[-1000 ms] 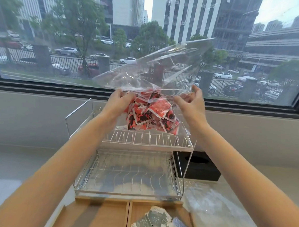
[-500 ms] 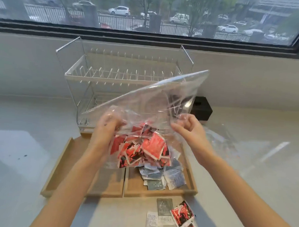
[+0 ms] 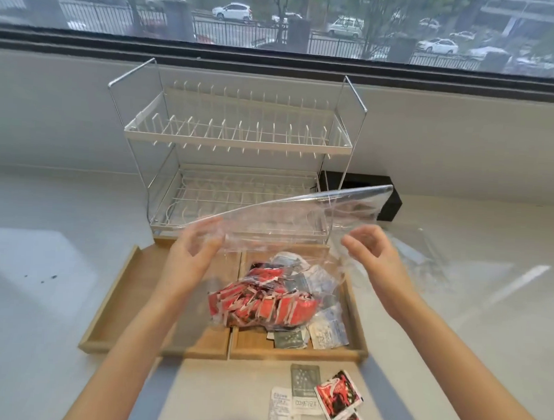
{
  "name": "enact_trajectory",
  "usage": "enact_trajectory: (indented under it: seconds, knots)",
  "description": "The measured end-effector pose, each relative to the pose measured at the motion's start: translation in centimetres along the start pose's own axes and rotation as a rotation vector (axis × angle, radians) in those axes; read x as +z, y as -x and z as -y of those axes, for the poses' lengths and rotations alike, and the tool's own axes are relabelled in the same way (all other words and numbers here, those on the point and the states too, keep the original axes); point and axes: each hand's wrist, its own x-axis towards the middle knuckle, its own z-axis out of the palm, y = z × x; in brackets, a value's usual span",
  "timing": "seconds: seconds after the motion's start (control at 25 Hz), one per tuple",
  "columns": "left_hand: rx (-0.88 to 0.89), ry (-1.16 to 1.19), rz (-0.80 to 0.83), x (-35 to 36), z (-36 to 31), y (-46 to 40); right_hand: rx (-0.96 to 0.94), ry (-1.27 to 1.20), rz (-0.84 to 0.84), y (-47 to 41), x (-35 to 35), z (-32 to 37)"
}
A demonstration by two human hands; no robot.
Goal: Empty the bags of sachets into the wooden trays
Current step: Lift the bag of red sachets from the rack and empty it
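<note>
Two wooden trays sit side by side on the pale counter: the left tray (image 3: 119,301) and the right tray (image 3: 358,327). A heap of red sachets (image 3: 265,304), still wrapped in plastic, lies on the right tray and over the divider, on top of grey and white sachets (image 3: 327,332). I hold the clear bag (image 3: 300,217) just above them. My left hand (image 3: 194,260) pinches its left edge and my right hand (image 3: 372,255) holds its right side with loosely curled fingers.
A white two-tier wire dish rack (image 3: 237,138) stands right behind the trays, with a black box (image 3: 393,202) to its right. Another empty clear bag (image 3: 426,260) lies on the counter at right. A few loose sachets (image 3: 306,389) lie in front of the trays.
The bag came down from in front of the window to the trays. The red sachets dropped from between my hands onto the right tray. My view tilted down.
</note>
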Motion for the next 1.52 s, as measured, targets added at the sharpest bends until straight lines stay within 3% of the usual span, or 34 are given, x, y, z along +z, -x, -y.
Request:
enact_trajectory:
  seconds: [0.24, 0.36, 0.52, 0.6, 0.76, 0.84, 0.92, 1.16, 1.36, 1.52]
  knots:
    - [0.181, 0.014, -0.027, -0.7, -2.1, -1.2, -0.247, -0.101, -0.057, -1.6, -1.5, 3.9]
    - [0.233, 0.028, -0.032, -1.3, -2.8, -1.5, -0.217, -0.107, 0.014, -2.5, -2.2, 6.1]
    - [0.268, 0.037, 0.036, -1.3, -4.1, -1.2, -0.268, 0.013, -0.058, -4.8, -2.6, 11.5]
    - [0.29, 0.024, 0.097, -1.1, -4.5, -1.0, -0.278, 0.184, 0.047, -5.5, -1.3, 14.3]
    - [0.302, -0.007, 0.18, -1.1, -4.7, -0.7, -0.103, 0.765, 0.69, -5.8, 4.1, 15.3]
    - [0.305, -0.015, 0.179, -1.3, -4.6, -0.6, 0.023, 0.833, 0.933, -5.7, 6.3, 14.4]
    - [0.307, -0.035, 0.161, -1.4, -4.5, -0.6, 0.118, 0.731, 1.048, -5.7, 7.5, 13.5]
    - [0.376, -0.133, 0.115, -1.2, -4.1, -0.5, 0.295, 0.427, 1.066, -6.0, 7.3, 12.4]
    - [0.351, -0.127, 0.122, -1.4, -4.1, -0.6, 0.256, 0.556, 1.127, -5.8, 7.1, 12.0]
    - [0.294, -0.102, 0.091, -1.3, -4.2, -0.5, 0.174, 0.524, 1.056, -5.8, 7.0, 11.9]
